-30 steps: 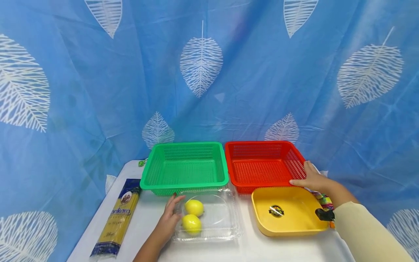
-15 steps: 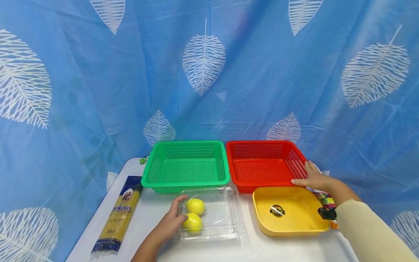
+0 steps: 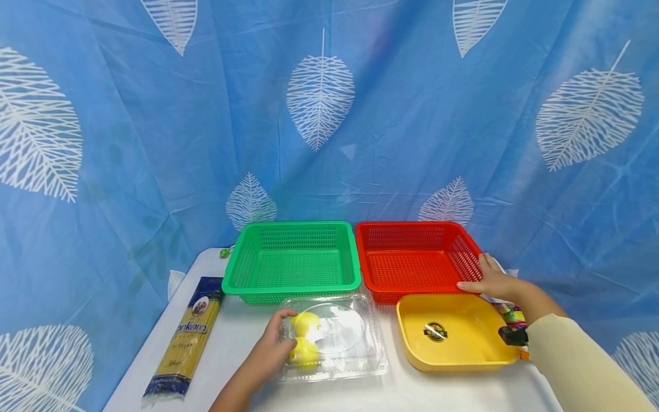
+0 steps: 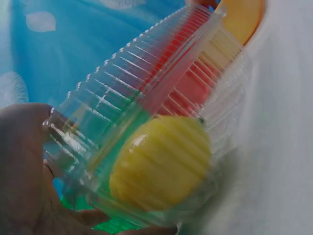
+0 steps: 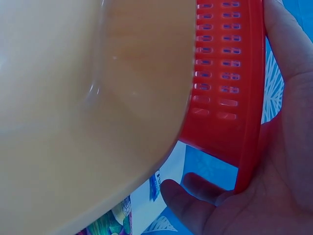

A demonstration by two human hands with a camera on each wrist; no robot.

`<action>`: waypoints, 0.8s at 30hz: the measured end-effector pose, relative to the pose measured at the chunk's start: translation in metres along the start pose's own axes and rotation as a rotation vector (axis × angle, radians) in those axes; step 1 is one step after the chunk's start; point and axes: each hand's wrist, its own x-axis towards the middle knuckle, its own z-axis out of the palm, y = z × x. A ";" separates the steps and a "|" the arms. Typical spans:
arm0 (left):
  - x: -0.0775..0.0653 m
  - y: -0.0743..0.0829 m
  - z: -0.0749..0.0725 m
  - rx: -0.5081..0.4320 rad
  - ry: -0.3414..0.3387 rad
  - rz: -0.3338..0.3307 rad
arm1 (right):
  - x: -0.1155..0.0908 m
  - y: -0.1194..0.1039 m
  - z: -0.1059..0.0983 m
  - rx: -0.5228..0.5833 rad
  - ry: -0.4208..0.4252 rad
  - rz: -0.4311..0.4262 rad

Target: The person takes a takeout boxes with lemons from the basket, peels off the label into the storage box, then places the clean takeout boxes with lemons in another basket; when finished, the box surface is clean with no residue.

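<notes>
My left hand (image 3: pixel 273 346) grips the left side of a clear plastic clamshell container (image 3: pixel 355 355). Through its ribbed wall in the left wrist view, a yellow lemon (image 4: pixel 161 164) shows close to the fingers. Two lemons (image 3: pixel 306 325) lie at the container's left end, partly veiled by glare on the plastic. My right hand (image 3: pixel 496 283) holds the front right corner of a red basket (image 3: pixel 407 290), thumb and fingers on either side of its rim in the right wrist view. Just in front of that hand stands a yellow tub (image 3: pixel 463 337) with a round dark label.
A green basket (image 3: pixel 293 289) stands left of the red one. A spaghetti pack (image 3: pixel 187 337) lies on the white table's left side. Partly hidden under the right forearm are colourful packets (image 3: pixel 509 315). A blue leaf-print curtain (image 3: pixel 391 143) hangs behind.
My left hand has closed on the container's left side. The container has shifted slightly and tilted, with brighter glare over the lemons. My right hand stays at the red basket's corner.
</notes>
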 end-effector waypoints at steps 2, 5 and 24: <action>-0.003 0.002 0.000 0.025 -0.009 0.019 | -0.001 0.000 -0.001 -0.003 0.002 0.002; -0.007 0.004 -0.001 0.053 -0.007 0.015 | -0.002 -0.001 -0.001 -0.007 0.005 0.002; -0.015 0.035 -0.016 0.040 -0.031 0.075 | 0.001 0.001 0.000 0.024 0.005 -0.005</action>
